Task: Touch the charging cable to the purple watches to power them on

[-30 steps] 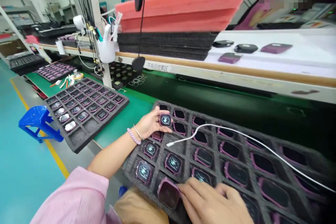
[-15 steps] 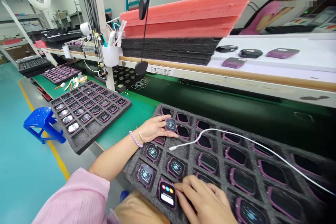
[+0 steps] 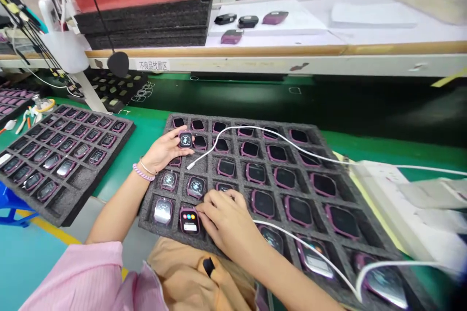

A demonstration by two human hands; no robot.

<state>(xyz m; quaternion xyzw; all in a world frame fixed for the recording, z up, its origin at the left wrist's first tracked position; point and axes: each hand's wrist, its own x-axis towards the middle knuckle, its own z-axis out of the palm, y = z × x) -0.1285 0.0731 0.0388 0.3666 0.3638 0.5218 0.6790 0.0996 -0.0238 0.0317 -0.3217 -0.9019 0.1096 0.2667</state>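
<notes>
My left hand (image 3: 168, 148) pinches a smartwatch (image 3: 185, 139) with a purple case and a lit watch face, holding it above the left part of a dark foam tray (image 3: 208, 161). My right hand (image 3: 224, 218) rests low over the same tray, its fingers drawn together at the right edge of another smartwatch (image 3: 189, 221), whose screen shows coloured dots and a white box. Part of that grip is hidden behind the fingers. Several more purple watches sit in the tray's pockets, some with lit screens. A white cable (image 3: 251, 129) lies across the tray, its plug end beside my left hand.
To the left lies a second foam tray (image 3: 78, 189) of watches. A shelf edge (image 3: 310, 60) runs across the back, bearing stacked black and red foam (image 3: 146, 22) and several loose watches (image 3: 276, 18). A white box-like object (image 3: 394, 204) stands at right, near a second cable stretch.
The view has swung right, bringing in the right end of the tray and more cable. Both hands keep nearly the same places over the tray, each at the same watch.
</notes>
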